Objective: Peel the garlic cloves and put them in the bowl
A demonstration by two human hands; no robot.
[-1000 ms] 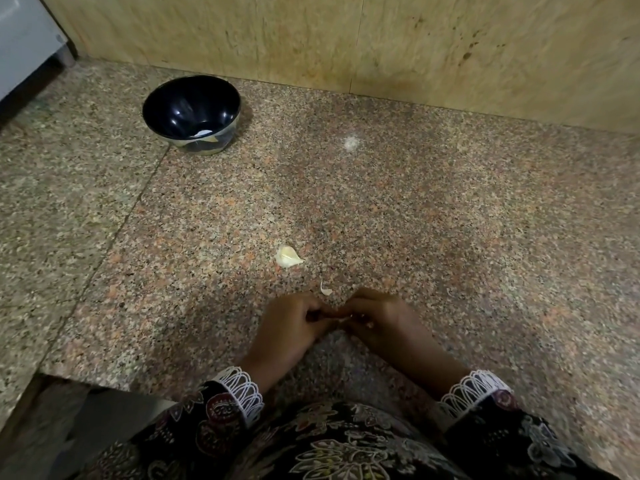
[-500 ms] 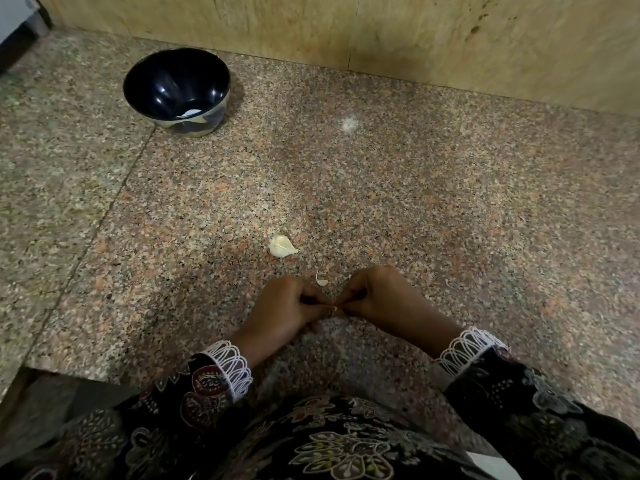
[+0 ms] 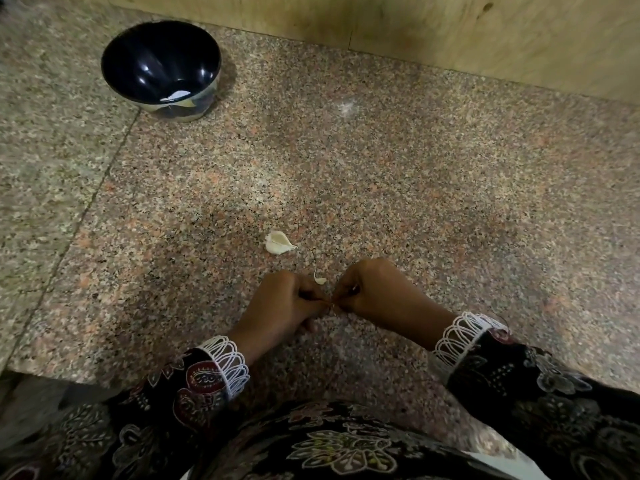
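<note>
On the speckled granite counter [image 3: 381, 168], my left hand [image 3: 280, 306] and right hand [image 3: 377, 292] pinch a mostly hidden garlic clove between fingertips, the black bowl [image 3: 121, 74] far ahead-left; I judge slippery skin could squirt it away.

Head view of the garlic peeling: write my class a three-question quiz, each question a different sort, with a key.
1. True or false: the bowl stands beside the wall.
2. Multiple choice: the loose garlic clove lies A) in the bowl, B) on the granite counter, C) in a hand.
3. Fill in: the left hand and right hand pinch something small ____ them.

Key: 1 true; 2 B; 3 between.
</note>
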